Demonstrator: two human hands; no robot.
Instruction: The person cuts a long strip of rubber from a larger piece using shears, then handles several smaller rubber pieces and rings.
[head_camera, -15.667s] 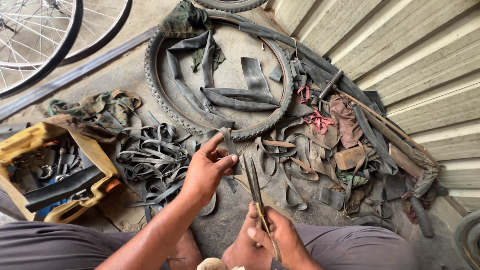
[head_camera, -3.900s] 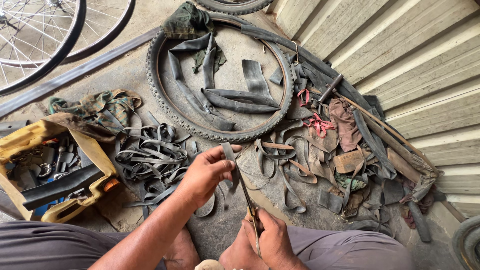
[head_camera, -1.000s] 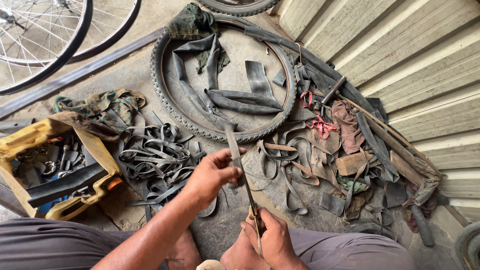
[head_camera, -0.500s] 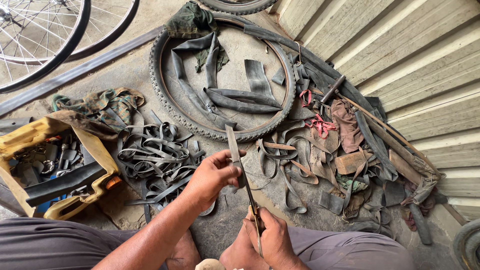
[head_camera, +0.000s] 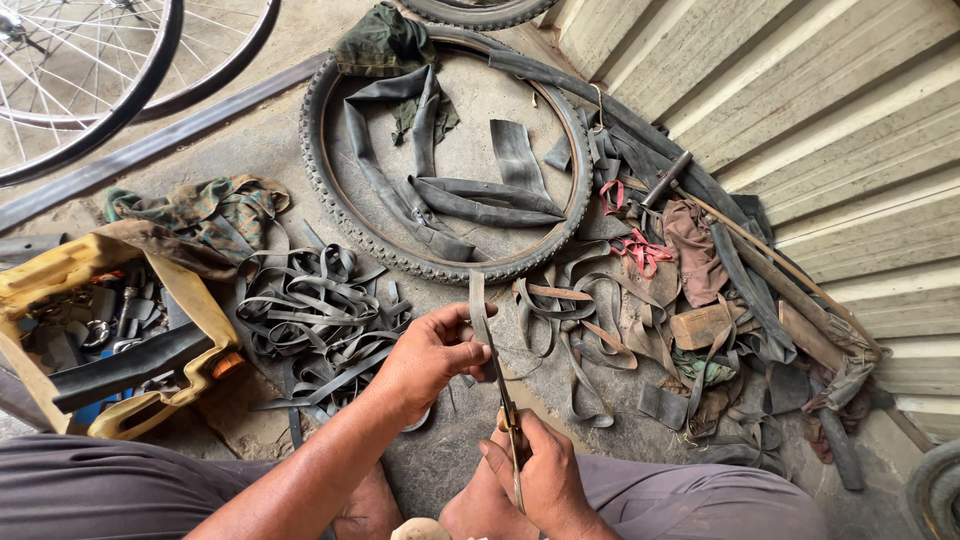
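A bare concrete floor (head_camera: 470, 130) carries everything here. Largest on it is a knobby bicycle tire (head_camera: 330, 190) lying flat, with limp pieces of inner tube inside its ring. To the right, against a ribbed wall (head_camera: 840, 120), lies a heap of rubber scraps and rags (head_camera: 690, 300); to the left, a tangle of thin rubber bands (head_camera: 310, 310) and a yellow tool tray (head_camera: 180, 300).

Nearer the person, the left hand (head_camera: 425, 355) is closed in a pinch on a narrow strip of rubber (head_camera: 477, 300), thumb and fingers clamped at its lower part so the strip stands up and away from the body. The right hand (head_camera: 540, 475) is wrapped shut around the handles of a pair of scissors (head_camera: 505, 400), whose blades point up towards the left hand. The strip and the blades run nearly along one line, away from the person, with the blade tips meeting the strip just beside the left thumb; the left hand is the nearer to the strip.
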